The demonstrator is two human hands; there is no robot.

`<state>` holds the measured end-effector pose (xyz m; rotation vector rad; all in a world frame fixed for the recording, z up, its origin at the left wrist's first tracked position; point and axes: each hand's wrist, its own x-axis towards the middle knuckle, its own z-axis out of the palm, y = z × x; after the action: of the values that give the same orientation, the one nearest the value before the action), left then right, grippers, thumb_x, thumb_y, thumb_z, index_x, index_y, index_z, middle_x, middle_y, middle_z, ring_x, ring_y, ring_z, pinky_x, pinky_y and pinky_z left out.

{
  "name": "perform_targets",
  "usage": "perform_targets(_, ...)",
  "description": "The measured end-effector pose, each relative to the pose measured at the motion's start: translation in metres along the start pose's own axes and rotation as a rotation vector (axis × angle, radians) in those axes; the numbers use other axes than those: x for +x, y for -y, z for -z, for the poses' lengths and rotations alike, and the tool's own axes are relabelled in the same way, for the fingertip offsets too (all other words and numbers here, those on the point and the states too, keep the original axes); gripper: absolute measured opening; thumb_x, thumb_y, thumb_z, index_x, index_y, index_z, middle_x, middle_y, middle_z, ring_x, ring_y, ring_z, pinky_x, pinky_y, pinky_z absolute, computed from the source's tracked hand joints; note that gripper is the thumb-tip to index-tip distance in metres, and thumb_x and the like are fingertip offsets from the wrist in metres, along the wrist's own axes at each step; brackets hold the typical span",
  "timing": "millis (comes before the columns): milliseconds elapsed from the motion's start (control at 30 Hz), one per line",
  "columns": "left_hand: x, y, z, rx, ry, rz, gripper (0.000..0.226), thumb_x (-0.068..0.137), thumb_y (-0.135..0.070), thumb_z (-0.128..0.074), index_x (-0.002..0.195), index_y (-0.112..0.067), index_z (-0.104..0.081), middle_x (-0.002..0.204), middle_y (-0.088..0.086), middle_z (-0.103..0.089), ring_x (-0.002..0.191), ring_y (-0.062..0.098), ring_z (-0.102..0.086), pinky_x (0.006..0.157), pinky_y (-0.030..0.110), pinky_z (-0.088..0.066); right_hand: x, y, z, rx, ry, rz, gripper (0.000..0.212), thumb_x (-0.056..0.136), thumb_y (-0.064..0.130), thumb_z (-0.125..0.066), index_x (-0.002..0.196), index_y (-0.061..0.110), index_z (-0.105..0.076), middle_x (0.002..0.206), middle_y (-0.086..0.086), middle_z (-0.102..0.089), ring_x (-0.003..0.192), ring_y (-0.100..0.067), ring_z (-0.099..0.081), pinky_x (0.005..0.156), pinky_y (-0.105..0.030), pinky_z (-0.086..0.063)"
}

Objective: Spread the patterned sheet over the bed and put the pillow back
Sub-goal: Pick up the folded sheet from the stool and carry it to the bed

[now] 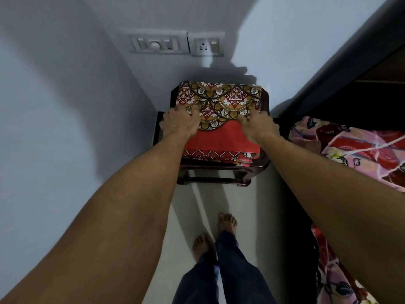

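The patterned sheet (pixel 221 99) lies folded in a thick, soft square at the centre of the frame, on top of a dark glossy stool (pixel 214 179) with rounded corners; its upper half shows scalloped medallions in red, ochre and white, its lower half plain red cloth edged with a zigzag border; the layered folds show at the near edge. My left hand (pixel 178 125) curls over the sheet's left side, thumb on top; my right hand (pixel 258 127) grips the right side, fingers bent into the cloth. The stool stands against a smooth pale wall (pixel 65 106); a white switch plate (pixel 157 43) and socket (pixel 207 46) sit above it; the floor (pixel 258 216) is pale and shiny; crumpled floral cloth (pixel 355 148) in pink and red fills the right edge.
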<state>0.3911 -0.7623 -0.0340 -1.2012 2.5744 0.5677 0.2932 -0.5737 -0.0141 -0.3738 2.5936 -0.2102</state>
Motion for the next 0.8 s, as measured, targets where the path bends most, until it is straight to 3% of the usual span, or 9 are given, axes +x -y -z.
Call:
perform_targets(167, 0.023, 0.003, -0.021, -0.028, 0.020, 0.030, 0.079, 0.098, -0.064, -0.019, 0.153, -0.009, -0.033, 0.148, 0.022, -0.043, 0.135, 0.039, -0.041, 0.109, 0.056, -0.037, 0.023, 0.003, -0.015, 0.026, -0.024, -0.030, 0.061, 0.103, 0.057, -0.034, 0.144, 0.012, -0.043, 0.148, -0.019, -0.042, 0.135, -0.040, -0.043, 0.109, -0.057, -0.039)
perform_targets(333, 0.032, 0.002, -0.035, -0.126, -0.034, 0.053, 0.073, 0.099, -0.060, -0.031, 0.148, -0.006, -0.035, 0.145, 0.021, -0.045, 0.131, 0.038, -0.043, 0.106, 0.054, -0.039, 0.036, 0.001, -0.029, 0.136, -0.129, -0.124, 0.059, 0.103, 0.051, -0.045, 0.144, 0.011, -0.040, 0.148, -0.019, -0.038, 0.135, -0.039, -0.041, 0.107, -0.057, -0.041)
perform_targets(467, 0.038, 0.004, -0.045, -0.185, -0.035, 0.090, 0.076, 0.098, -0.058, -0.035, 0.154, -0.007, -0.023, 0.149, 0.021, -0.039, 0.133, 0.038, -0.042, 0.106, 0.052, -0.040, 0.043, 0.001, -0.037, 0.264, -0.118, -0.197, 0.066, 0.102, 0.049, -0.050, 0.149, 0.008, -0.028, 0.149, -0.022, -0.038, 0.135, -0.042, -0.043, 0.105, -0.054, -0.043)
perform_targets(600, 0.044, 0.007, -0.050, -0.204, -0.049, 0.131, 0.074, 0.099, -0.056, -0.035, 0.153, -0.006, -0.026, 0.148, 0.022, -0.040, 0.133, 0.038, -0.042, 0.105, 0.049, -0.039, 0.051, 0.001, -0.042, 0.380, -0.089, -0.289, 0.079, 0.099, 0.051, -0.055, 0.154, 0.008, -0.018, 0.152, -0.023, -0.036, 0.138, -0.043, -0.041, 0.108, -0.053, -0.041)
perform_targets(800, 0.050, 0.009, -0.055, -0.177, -0.039, 0.204, 0.073, 0.099, -0.056, -0.035, 0.150, -0.004, -0.031, 0.146, 0.024, -0.042, 0.132, 0.038, -0.042, 0.102, 0.050, -0.041, 0.063, -0.007, -0.048, 0.552, 0.036, -0.422, 0.087, 0.092, 0.062, -0.059, 0.149, 0.006, -0.027, 0.148, -0.022, -0.043, 0.134, -0.043, -0.046, 0.109, -0.053, -0.043)
